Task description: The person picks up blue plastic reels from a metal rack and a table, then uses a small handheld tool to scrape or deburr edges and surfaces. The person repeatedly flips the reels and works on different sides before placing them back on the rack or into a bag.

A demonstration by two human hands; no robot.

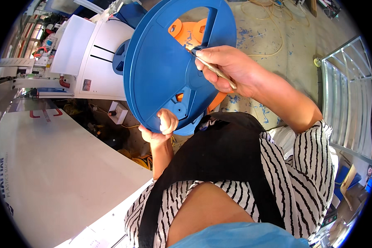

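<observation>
A large blue plastic reel (153,70) with wide cut-outs and a round hub stands tilted up in front of me. My left hand (163,124) grips its near lower rim, thumb and fingers closed around the edge. Over the hub side, my right hand (231,70) is closed on a slim metal-handled knife (220,74). The knife's tip end lies against or very near the edge of the upper cut-out; the fingers partly hide it, so I cannot tell if it touches.
Orange plastic pieces (187,32) show beyond the reel's openings. Blue shavings (265,111) and a thin yellow hose (280,41) lie on the floor. A white machine cabinet (105,70) and a pale machine panel (66,161) stand left. A metal rack (347,91) is at right.
</observation>
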